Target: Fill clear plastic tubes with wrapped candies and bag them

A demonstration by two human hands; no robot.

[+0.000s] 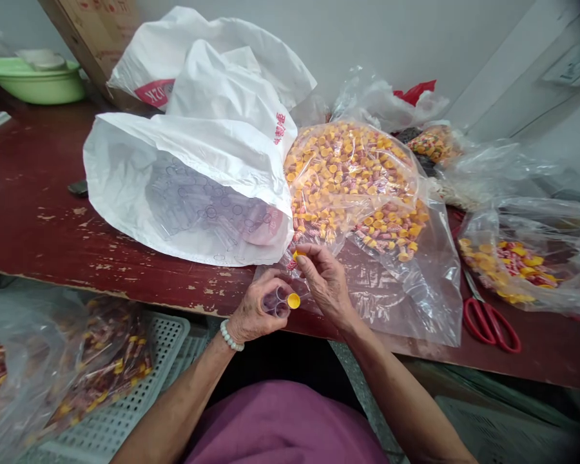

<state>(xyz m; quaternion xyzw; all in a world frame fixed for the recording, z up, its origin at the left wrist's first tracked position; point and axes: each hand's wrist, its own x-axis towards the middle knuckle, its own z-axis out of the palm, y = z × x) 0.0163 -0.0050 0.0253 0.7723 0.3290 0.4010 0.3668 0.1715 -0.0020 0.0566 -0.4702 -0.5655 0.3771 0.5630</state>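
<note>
My left hand [258, 308], with a pale bead bracelet [231, 336] at the wrist, is closed round several clear plastic tubes [276, 303]. One of these has a yellow cap [294, 301] at its end; the others show open rims. Just above and to the right, my right hand [325, 278] pinches a small yellow-capped piece [297, 255] between thumb and fingertips. Beyond my hands a white sack [193, 129] lies with its mouth open, holding more clear tubes [198, 200]. Right of it is a clear bag [357, 174] full of small yellow-capped red pieces.
Red-handled scissors [490, 322] lie on the dark red table [24, 212] at the right, near another clear bag [531, 258] of yellow and red pieces. A green basin [38, 84] stands back left. Below left, a white plastic crate [169, 335] holds bagged filled tubes.
</note>
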